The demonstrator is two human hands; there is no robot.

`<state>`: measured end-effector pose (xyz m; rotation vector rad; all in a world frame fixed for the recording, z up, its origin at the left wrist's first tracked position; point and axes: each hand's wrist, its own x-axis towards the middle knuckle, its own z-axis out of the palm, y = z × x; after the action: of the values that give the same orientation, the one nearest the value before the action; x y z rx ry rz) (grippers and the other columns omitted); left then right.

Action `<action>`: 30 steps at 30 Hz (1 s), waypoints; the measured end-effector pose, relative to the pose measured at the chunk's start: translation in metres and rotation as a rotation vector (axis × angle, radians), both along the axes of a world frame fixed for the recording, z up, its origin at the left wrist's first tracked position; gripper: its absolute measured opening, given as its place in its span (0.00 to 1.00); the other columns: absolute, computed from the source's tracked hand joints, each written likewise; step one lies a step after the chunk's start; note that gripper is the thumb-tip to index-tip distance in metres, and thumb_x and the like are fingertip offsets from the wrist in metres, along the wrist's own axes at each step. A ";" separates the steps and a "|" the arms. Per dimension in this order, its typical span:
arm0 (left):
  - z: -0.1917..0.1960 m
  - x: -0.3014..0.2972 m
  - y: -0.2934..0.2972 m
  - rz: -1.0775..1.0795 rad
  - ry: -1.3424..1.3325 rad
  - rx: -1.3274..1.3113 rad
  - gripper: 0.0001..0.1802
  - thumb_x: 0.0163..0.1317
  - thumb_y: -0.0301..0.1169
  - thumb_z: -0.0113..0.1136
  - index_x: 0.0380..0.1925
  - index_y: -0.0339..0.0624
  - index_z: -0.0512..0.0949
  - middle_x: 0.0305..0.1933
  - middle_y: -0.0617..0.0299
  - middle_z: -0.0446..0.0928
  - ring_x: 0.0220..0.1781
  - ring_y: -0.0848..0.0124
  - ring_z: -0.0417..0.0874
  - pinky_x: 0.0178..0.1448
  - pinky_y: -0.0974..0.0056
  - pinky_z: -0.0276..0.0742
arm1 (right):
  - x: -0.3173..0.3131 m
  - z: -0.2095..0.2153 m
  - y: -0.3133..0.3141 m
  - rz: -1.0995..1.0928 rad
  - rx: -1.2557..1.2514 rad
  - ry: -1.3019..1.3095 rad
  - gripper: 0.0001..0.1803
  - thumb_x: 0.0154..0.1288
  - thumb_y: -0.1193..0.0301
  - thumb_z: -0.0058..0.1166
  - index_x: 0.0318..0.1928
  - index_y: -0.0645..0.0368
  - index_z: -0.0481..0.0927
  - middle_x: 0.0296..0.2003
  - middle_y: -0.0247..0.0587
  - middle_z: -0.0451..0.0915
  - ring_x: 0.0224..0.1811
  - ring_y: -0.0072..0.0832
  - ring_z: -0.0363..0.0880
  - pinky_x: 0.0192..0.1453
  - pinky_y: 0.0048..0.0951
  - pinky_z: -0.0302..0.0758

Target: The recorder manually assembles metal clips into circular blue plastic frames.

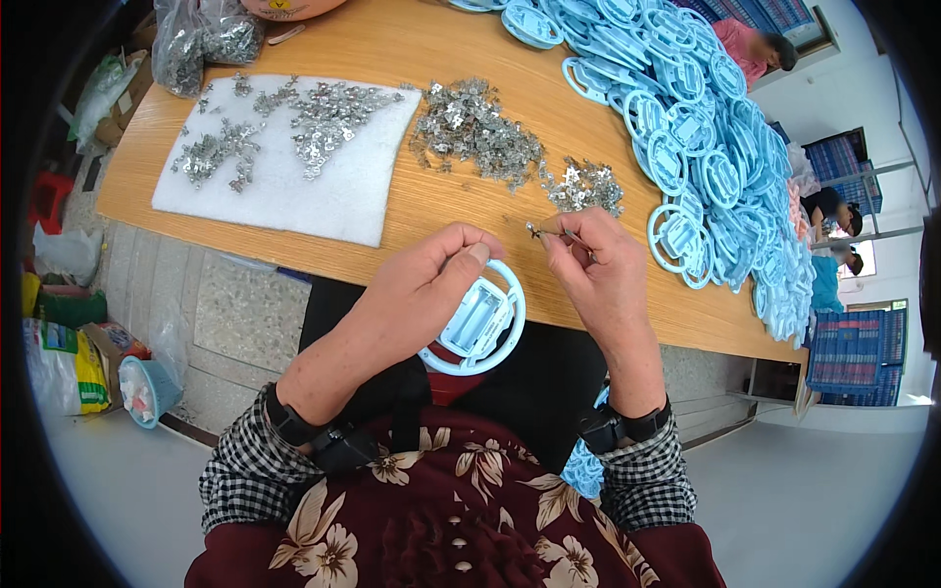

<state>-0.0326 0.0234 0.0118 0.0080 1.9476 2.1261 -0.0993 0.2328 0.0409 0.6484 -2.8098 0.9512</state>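
My left hand (431,279) is closed on the rim of a light blue plastic toy steering wheel (473,328), its recessed middle facing up, held above my lap near the table's front edge. A small metal contact piece (532,230) sticks out from the pinched fingertips of my right hand (598,265), to the right of the wheel and apart from it. Between those fingers a thin, dark, rod-like thing (582,243) also shows; its kind is unclear. Just beyond my right hand lies a small heap of metal pieces (585,186), and a larger metal heap (475,132) is farther left.
More metal pieces lie on a white foam sheet (284,211) at the left of the wooden table (470,211). A big pile of light blue wheels (686,147) covers the right side. Plastic bags of metal pieces (181,49) stand far left. Other people (755,49) sit beyond the pile.
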 end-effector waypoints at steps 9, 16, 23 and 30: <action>-0.003 0.004 -0.005 0.103 -0.018 0.054 0.14 0.78 0.30 0.43 0.53 0.39 0.77 0.40 0.69 0.79 0.41 0.84 0.79 0.45 0.75 0.76 | -0.008 -0.025 0.008 -0.055 0.124 0.102 0.07 0.60 0.72 0.64 0.39 0.58 0.84 0.33 0.44 0.82 0.33 0.40 0.82 0.36 0.36 0.76; 0.000 0.001 -0.005 0.235 0.012 0.117 0.15 0.75 0.30 0.44 0.55 0.40 0.76 0.39 0.67 0.80 0.38 0.83 0.80 0.44 0.74 0.76 | -0.003 -0.029 0.018 -0.040 -0.070 -0.004 0.09 0.67 0.67 0.62 0.41 0.61 0.83 0.29 0.37 0.81 0.24 0.26 0.78 0.30 0.29 0.73; -0.008 0.006 0.012 0.212 0.128 0.189 0.16 0.74 0.28 0.44 0.56 0.39 0.75 0.43 0.66 0.79 0.42 0.83 0.78 0.45 0.74 0.76 | 0.033 -0.009 0.003 0.016 -0.726 -0.971 0.12 0.76 0.62 0.55 0.43 0.60 0.80 0.28 0.27 0.80 0.21 0.10 0.69 0.23 0.14 0.61; -0.006 0.016 -0.015 0.295 0.042 0.212 0.14 0.78 0.33 0.46 0.54 0.36 0.75 0.43 0.66 0.80 0.43 0.83 0.79 0.47 0.73 0.77 | 0.028 0.003 -0.018 0.111 -0.656 -0.817 0.12 0.77 0.65 0.53 0.44 0.62 0.81 0.27 0.27 0.79 0.21 0.12 0.68 0.25 0.14 0.63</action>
<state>-0.0167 0.0087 0.0061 -0.2084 1.8304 2.5318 -0.0713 0.2146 0.0437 0.3613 -2.7077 2.4610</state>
